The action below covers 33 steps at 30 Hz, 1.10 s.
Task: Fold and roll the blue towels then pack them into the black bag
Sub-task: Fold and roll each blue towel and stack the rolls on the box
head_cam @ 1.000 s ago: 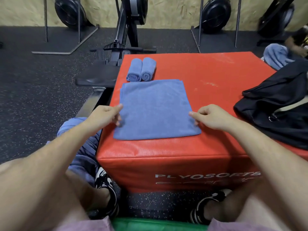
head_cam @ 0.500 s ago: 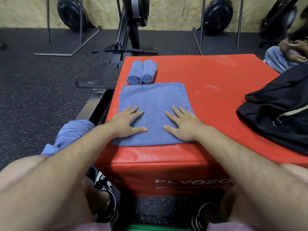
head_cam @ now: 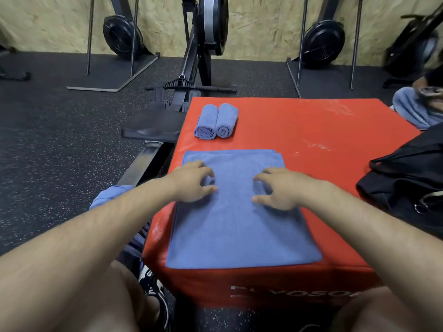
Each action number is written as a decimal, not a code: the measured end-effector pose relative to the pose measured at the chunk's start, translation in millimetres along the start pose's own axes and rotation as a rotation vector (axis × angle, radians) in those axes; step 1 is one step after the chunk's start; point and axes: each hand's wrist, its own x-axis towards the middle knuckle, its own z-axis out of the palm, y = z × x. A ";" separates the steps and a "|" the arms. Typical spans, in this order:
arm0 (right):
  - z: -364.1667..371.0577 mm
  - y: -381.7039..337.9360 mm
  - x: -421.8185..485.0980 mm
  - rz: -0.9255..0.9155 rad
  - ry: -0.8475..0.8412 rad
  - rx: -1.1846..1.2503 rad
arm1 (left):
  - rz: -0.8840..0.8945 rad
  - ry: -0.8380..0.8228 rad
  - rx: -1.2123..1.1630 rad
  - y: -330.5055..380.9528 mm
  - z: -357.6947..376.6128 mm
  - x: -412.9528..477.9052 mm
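A folded blue towel lies flat on the near left part of the red foam box. My left hand and my right hand sit on its far half, fingers curled, each pinching up a little cloth between thumb and fingertips. Two rolled blue towels lie side by side beyond it, near the box's far left corner. The black bag slumps on the box's right edge, apart from the towel.
More blue cloth lies by my left knee, beside the box. A rowing machine stands just beyond the box's left side. At the far right another person's hands hold a blue towel.
Both hands slid away from me along the towel, from its near half to its far half. Their fingers went from flat and spread to curled on the cloth.
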 end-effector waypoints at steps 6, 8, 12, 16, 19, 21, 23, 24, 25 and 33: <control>-3.2 32.3 57.8 0.055 0.251 0.111 | -0.108 0.096 -0.007 -21.2 -0.5 54.8; 2.8 44.2 70.4 0.066 0.311 0.110 | -0.107 0.085 0.017 -33.6 -2.5 64.4; 10.0 63.7 86.9 0.109 0.331 0.179 | -0.110 0.115 -0.057 -58.9 -4.3 78.8; 8.5 70.1 96.1 0.206 0.337 0.170 | -0.136 0.156 -0.003 -65.9 -2.0 85.4; 2.2 70.7 101.9 0.251 0.309 0.194 | -0.162 0.186 -0.051 -67.1 -0.3 86.9; 2.5 71.1 103.0 0.239 0.328 0.301 | -0.190 0.209 -0.117 -67.8 1.4 84.7; 3.4 72.6 101.9 0.204 0.357 0.492 | -0.200 0.242 -0.174 -68.2 2.0 82.3; 3.3 73.2 100.9 0.197 0.372 0.582 | -0.202 0.254 -0.185 -68.4 1.7 80.9; 2.5 73.7 99.6 0.192 0.392 0.637 | -0.206 0.261 -0.189 -68.5 1.4 79.9; 6.4 83.0 105.9 0.290 0.530 0.663 | -0.288 0.365 -0.295 -68.1 -6.9 78.0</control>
